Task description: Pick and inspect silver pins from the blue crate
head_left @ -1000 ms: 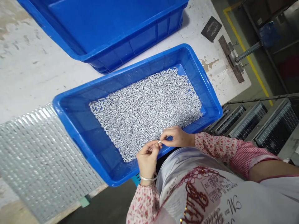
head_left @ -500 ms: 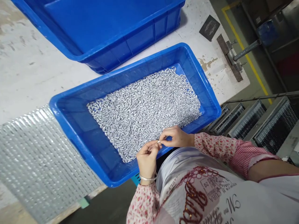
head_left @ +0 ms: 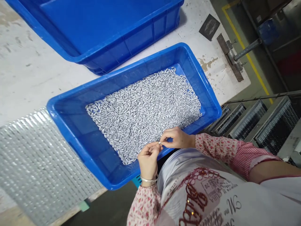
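My left hand (head_left: 148, 160) and my right hand (head_left: 176, 138) meet over the near edge of a blue plastic bin (head_left: 66, 125). Both pinch one small silver metal piece (head_left: 160, 143) between thumb and fingertips. The bin's floor is covered by a heap of many like silver pieces (head_left: 145, 110). A bangle sits on my left wrist. Both sleeves are pink with a floral print.
A second, larger blue bin (head_left: 131, 34) stands behind the first on the worn white table (head_left: 30, 72). A ribbed silver tray (head_left: 35, 163) lies at the left. Dark filled trays (head_left: 256, 122) sit lower at the right. A metal bracket (head_left: 229, 56) is fixed near the table's corner.
The view has drifted slightly, so the bins sit a little further left. Both hands keep the same pinch on the small piece.
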A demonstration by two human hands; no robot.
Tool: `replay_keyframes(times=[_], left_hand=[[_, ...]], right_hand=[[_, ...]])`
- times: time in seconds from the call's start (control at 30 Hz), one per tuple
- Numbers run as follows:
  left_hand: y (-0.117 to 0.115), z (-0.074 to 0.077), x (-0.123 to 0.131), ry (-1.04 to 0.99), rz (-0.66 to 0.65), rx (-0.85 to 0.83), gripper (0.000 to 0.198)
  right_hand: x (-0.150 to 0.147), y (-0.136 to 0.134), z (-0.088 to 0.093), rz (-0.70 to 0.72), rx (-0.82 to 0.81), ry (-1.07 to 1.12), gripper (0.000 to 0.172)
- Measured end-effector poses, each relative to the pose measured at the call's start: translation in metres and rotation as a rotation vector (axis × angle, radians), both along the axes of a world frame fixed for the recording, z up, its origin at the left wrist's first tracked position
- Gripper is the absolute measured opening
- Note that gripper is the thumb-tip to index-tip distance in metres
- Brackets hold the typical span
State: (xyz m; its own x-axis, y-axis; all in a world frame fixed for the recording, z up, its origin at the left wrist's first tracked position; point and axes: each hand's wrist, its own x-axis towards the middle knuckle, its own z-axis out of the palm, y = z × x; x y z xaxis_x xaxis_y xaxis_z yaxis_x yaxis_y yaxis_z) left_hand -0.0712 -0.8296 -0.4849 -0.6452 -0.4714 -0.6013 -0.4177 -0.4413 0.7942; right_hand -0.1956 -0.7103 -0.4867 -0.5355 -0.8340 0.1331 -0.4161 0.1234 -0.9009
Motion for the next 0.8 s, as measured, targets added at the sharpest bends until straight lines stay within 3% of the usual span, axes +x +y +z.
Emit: replay_keyframes(times=[0.47, 0.8], left_hand=[[0.0006, 0.0019, -0.0051, 0.004, 0.079, 0.101, 0.022], [0.0055, 0.0052, -0.0075, 0.021, 0.104, 0.164, 0.023]], right_hand=[[-0.0004, 0.0013, 0.0015, -0.064, 0.012, -0.069, 0.008], [0.0039, 0.0032, -0.0030, -0.041, 0.023, 0.019, 0.007]])
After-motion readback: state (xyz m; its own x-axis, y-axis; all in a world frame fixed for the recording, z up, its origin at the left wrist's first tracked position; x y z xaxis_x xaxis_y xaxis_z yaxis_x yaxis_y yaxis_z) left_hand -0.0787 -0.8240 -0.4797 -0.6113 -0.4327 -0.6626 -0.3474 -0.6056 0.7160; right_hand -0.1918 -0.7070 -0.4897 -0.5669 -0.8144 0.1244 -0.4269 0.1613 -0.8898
